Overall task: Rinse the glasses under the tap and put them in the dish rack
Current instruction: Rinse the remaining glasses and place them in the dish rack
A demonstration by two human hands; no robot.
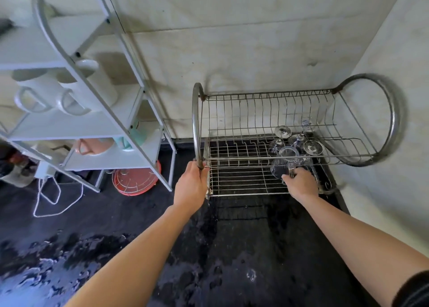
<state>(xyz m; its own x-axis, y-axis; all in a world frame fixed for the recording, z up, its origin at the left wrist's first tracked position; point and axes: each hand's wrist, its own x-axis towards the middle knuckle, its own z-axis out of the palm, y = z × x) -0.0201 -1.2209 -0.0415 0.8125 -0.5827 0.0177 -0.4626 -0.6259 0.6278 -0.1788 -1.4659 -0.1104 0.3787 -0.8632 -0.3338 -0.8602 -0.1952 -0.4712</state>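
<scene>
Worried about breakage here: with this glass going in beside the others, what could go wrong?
1. The glass in the right hand is crowded against the stemmed glasses bunched at the dish rack's right end, so it may knock or chip one.
2. The counter is wet, so the rack could slide under a push, though the left hand grips its hoop.
</scene>
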